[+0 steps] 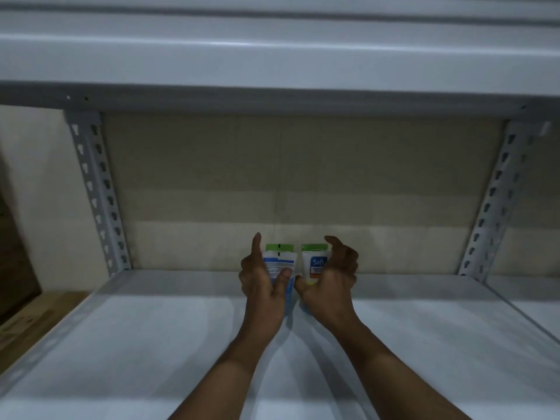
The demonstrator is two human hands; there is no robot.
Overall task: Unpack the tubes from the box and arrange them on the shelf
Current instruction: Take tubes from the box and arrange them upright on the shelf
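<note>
Your left hand (260,283) pinches the blue-and-white tube (280,263), your right hand (333,268) curls round the orange-banded tube (315,263), both at the back of the shelf (151,328) (light, squishy, probably tippy), so I'd grip mid-body.

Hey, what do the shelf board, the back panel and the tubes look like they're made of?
Shelf board: probably painted metal, since it is smooth and pale grey with a soft sheen. Back panel: seemingly cardboard, matte tan with straight seams. Tubes: likely soft plastic, with glossy printed faces and flat crimped ends.
</note>
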